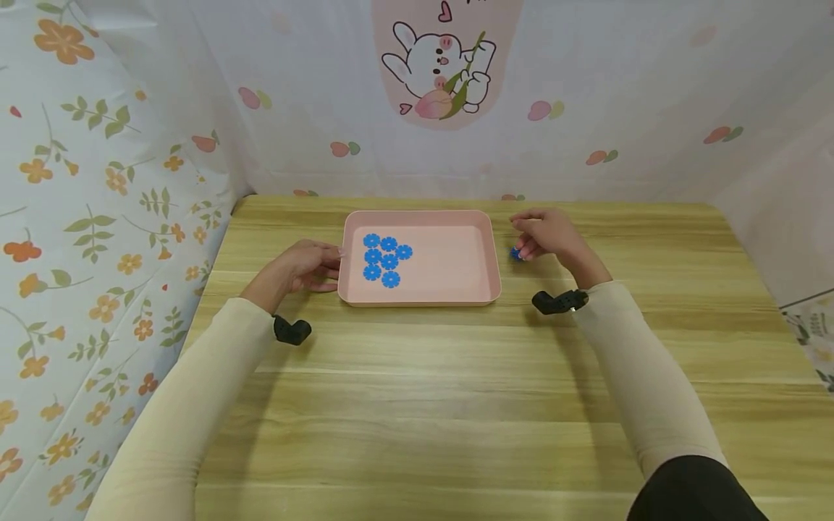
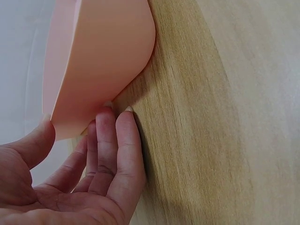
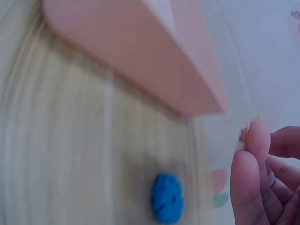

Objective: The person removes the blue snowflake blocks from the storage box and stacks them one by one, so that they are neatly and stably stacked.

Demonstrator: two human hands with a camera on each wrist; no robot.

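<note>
On the table stands a pink rectangular tray (image 1: 449, 297), with several blue flower-shaped discs (image 1: 389, 261) lying flat in its left half. At the tray's left end is my left hand (image 1: 301, 266). Its thumb touches the rim and the fairly straight fingers meet the outer wall (image 2: 103, 56) low down. My right hand (image 1: 550, 235) is beyond the right end, above the table. In the right wrist view its thumb and a fingertip come together, with no disc visible between them. Apart from these fingers (image 3: 246, 176), blue flower-shaped pieces (image 3: 167, 198), seemingly stacked, sit on the table.
The wooden table (image 1: 417, 405) reaches back to a white printed curtain (image 1: 293, 94). Another floral curtain (image 1: 98, 217) hangs along the left side. Black cameras (image 1: 560, 301) are strapped at both wrists.
</note>
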